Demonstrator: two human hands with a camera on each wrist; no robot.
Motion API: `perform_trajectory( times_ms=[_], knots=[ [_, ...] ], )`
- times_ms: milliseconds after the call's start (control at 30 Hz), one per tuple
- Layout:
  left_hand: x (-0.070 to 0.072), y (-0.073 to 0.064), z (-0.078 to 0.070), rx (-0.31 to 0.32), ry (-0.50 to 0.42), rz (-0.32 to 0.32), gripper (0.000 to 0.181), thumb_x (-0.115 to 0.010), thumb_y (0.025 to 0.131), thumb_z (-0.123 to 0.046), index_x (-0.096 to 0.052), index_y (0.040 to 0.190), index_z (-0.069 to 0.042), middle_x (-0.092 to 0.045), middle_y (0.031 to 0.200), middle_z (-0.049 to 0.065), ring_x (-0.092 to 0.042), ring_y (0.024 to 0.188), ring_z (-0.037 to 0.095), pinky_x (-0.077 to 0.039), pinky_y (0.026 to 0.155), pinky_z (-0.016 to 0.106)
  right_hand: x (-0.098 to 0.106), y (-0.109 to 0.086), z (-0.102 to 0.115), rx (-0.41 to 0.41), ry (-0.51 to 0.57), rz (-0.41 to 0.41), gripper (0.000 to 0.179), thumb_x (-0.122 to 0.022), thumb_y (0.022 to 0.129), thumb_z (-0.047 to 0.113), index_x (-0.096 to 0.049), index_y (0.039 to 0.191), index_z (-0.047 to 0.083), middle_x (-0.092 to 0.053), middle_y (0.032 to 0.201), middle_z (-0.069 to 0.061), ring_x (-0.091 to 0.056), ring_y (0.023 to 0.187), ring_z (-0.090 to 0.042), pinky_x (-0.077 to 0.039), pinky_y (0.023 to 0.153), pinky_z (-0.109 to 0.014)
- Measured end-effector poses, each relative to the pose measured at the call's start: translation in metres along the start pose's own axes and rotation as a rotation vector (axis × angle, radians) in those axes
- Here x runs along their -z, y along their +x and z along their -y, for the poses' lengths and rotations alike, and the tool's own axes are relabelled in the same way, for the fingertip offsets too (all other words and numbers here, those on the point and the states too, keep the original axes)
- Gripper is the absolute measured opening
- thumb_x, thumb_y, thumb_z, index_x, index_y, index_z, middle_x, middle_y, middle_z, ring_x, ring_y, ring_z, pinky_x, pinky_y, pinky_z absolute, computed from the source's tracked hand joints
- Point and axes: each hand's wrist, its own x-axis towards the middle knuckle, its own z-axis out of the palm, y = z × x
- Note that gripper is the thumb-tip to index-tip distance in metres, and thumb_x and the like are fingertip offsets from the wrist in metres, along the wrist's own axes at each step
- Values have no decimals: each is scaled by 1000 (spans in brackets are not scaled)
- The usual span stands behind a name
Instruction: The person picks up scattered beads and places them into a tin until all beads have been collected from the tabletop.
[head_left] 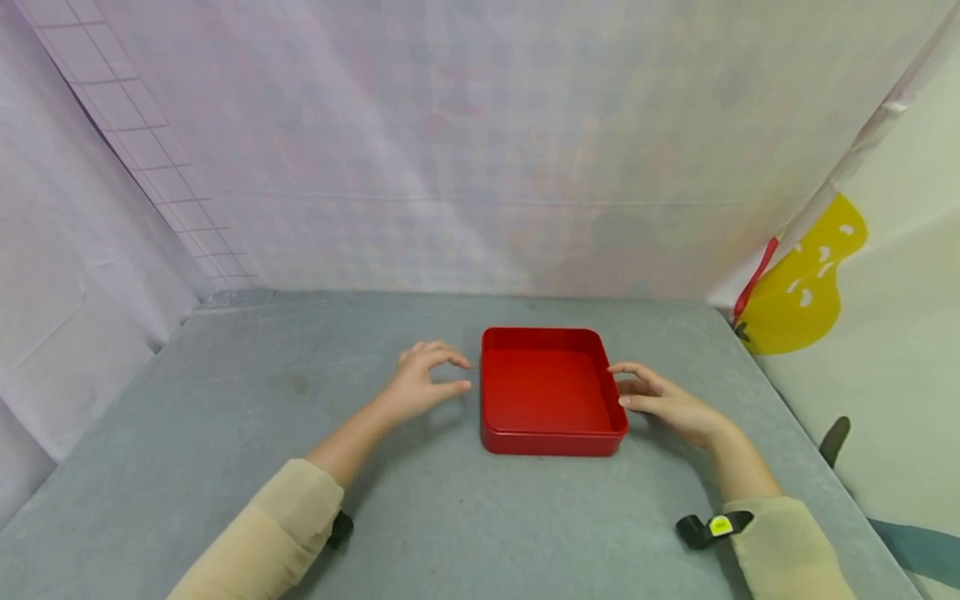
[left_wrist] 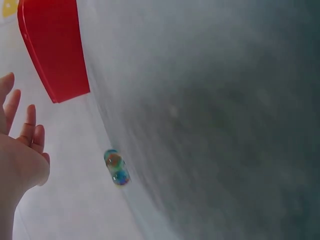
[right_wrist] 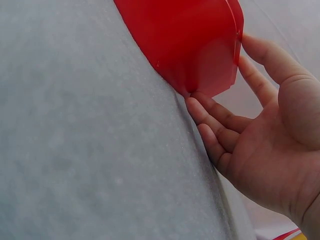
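Note:
A shallow, square red box [head_left: 551, 387] without a lid sits on the grey table. My right hand [head_left: 671, 404] is at its right side, thumb and fingertips touching the wall and rim. In the right wrist view, the right hand [right_wrist: 280, 135] has its thumb at the rim of the red box [right_wrist: 190, 45] and other fingers low by its corner; the fingers stay fairly straight. Just left of the box, apart from it, my left hand [head_left: 423, 383] holds nothing, thumb and fingers spread. The left wrist view shows the left hand [left_wrist: 22, 145] near the red box [left_wrist: 55, 47].
A grey cloth [head_left: 225, 433] covers the table. Pale patterned curtains [head_left: 465, 150] close off the back and sides, with a yellow printed shape [head_left: 802, 300] on the right one. A small see-through thing with orange and blue rounds [left_wrist: 117, 168] appears in the left wrist view.

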Motion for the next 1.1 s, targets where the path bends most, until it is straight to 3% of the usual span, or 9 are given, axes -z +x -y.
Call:
perform_trajectory(
  times_ms=[200, 600, 1100],
  knots=[
    [6, -6, 7, -21, 27, -13, 23, -77, 82, -19, -72, 104, -13, -62, 108, 1, -48, 109, 24, -20, 99, 52, 1, -1, 0, -4, -10, -4, 53, -59, 95, 24, -36, 141, 13, -44, 139, -22, -41, 124, -38, -31, 100, -60],
    [23, -21, 19, 54, 64, 21, 28, -76, 84, -23, -71, 107, -9, -60, 111, 2, -45, 113, 27, -18, 101, 53, -1, -2, 4, -1, -11, 0, 55, -59, 96, 23, -35, 143, 11, -42, 139, -24, -38, 126, -40, -29, 100, -62],
    [40, -37, 32, 79, 104, 31, 29, -76, 83, -21, -70, 108, -7, -59, 118, 11, -42, 117, 35, -17, 100, 59, -2, -2, 4, -2, -10, -7, 55, -60, 95, 23, -36, 142, 11, -43, 138, -24, -39, 125, -40, -32, 99, -60]
  ],
)
